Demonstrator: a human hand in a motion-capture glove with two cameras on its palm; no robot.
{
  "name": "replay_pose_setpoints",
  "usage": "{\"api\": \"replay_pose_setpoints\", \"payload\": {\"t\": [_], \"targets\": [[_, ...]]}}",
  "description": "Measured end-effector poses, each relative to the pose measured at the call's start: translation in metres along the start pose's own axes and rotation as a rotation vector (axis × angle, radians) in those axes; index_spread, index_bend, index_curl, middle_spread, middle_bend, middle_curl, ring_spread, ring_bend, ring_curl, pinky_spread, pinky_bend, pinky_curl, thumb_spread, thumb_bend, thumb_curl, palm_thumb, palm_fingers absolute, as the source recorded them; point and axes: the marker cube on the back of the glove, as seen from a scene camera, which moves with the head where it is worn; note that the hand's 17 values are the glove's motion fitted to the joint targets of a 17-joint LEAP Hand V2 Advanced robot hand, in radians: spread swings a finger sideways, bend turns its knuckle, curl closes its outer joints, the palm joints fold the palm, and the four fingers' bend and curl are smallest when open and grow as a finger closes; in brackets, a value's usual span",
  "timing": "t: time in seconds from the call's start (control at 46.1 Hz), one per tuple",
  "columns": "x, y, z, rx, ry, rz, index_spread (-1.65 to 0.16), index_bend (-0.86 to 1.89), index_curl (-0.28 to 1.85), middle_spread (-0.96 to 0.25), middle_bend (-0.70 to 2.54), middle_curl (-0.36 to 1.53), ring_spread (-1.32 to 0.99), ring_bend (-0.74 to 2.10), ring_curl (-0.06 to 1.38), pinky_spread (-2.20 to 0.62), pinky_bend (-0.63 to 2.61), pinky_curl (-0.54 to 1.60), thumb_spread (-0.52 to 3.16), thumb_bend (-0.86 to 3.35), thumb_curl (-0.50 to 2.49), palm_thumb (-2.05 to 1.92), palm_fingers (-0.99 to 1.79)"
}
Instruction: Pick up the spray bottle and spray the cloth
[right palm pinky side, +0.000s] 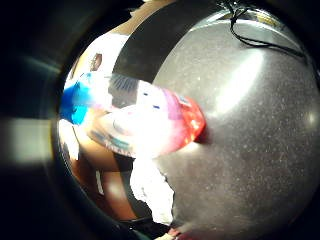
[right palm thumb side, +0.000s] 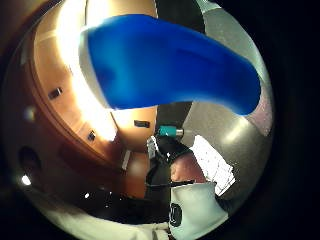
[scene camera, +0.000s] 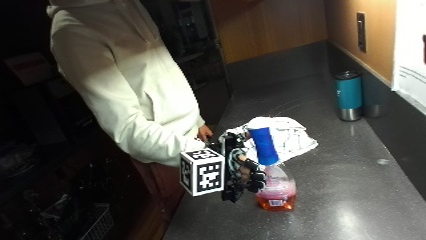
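Currently your gloved right hand (scene camera: 245, 175) is curled around the neck of the spray bottle (scene camera: 273, 185), which stands upright on the grey counter (scene camera: 346, 200), its base seemingly touching it. Only a shallow layer of red liquid shows, so expect it light but top-heavy under the blue trigger head (scene camera: 263, 145). Smooth plastic may slip; keep hold at the neck. The white cloth (scene camera: 286, 132) lies just behind the bottle.
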Motion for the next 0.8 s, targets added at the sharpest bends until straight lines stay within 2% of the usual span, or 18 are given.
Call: {"api": "replay_pose_setpoints", "payload": {"t": [0.803], "targets": [[-0.003,-0.024,0.015,0.062,-0.022,0.041,-0.32,0.14,0.23,-0.04,0.24,0.35,-0.04,0.42,0.29,0.09,0.4,0.35,0.9,-0.03,0.37,0.57,0.16]]}}
